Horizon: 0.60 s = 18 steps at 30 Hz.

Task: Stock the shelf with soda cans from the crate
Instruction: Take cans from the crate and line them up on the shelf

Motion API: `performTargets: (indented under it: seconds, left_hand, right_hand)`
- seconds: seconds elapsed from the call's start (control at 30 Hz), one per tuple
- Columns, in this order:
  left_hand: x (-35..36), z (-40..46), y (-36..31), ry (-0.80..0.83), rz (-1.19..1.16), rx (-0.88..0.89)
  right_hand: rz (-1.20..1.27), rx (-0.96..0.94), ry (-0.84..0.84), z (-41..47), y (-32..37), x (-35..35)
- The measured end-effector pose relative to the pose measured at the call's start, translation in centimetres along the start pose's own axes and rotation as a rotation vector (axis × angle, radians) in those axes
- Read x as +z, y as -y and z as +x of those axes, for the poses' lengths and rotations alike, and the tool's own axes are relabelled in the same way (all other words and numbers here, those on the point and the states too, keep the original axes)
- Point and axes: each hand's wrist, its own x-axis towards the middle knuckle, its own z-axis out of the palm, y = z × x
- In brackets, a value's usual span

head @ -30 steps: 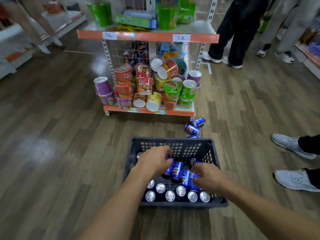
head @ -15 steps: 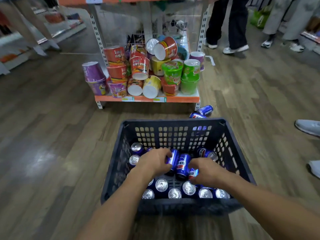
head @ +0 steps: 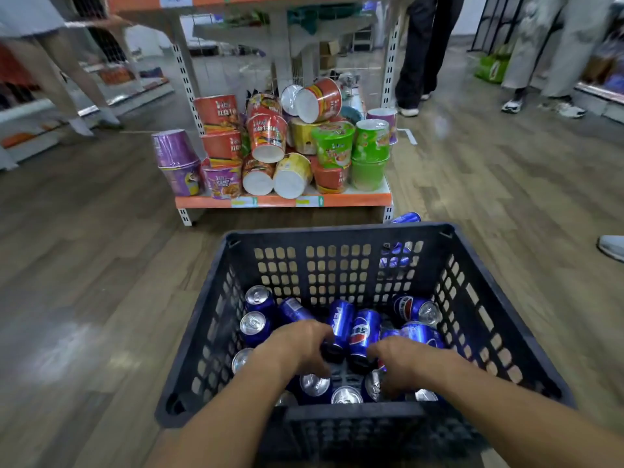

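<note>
A dark perforated crate (head: 337, 233) stands on the floor right in front of me, with several blue soda cans inside, some upright, some lying down. My left hand (head: 297, 346) reaches in and grips the near end of a lying blue can (head: 341, 320). My right hand (head: 401, 361) curls round the near end of a second lying can (head: 364, 331) beside it. Beyond the crate stands the orange-edged shelf (head: 358, 199), its bottom board piled with instant noodle cups (head: 334, 146).
A loose blue can (head: 407, 217) lies on the wooden floor between shelf and crate. People's legs stand behind the shelf at the upper right, and a grey shoe (head: 613, 246) is at the right edge. Another person passes at the upper left.
My view has moved closer and lower over the crate. Both hands have sunk deeper among the cans and closed on the two lying ones.
</note>
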Motion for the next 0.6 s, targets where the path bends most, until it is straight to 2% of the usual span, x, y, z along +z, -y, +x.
performTargets:
  seconds: [0.2, 0.33, 0.43, 0.6]
  left_hand:
    - [2.7, 1.9, -0.5, 0.173, 0.117, -0.016]
    - [2.9, 2.4, -0.3, 0.279, 0.302, -0.057]
    - [3.5, 2.9, 0.0, 0.275, 0.441, -0.061]
    - [3.9, 3.3, -0.5, 0.247, 0.543, -0.027]
  right_hand:
    - [-0.082, -0.015, 0.058, 1.2, 0.2, 0.7]
    - [-0.162, -0.028, 0.127, 2.1, 0.4, 0.7]
    - [-0.275, -0.029, 0.186, 2.7, 0.8, 0.7]
    - [-0.372, -0.074, 0.247, 3.5, 1.1, 1.1]
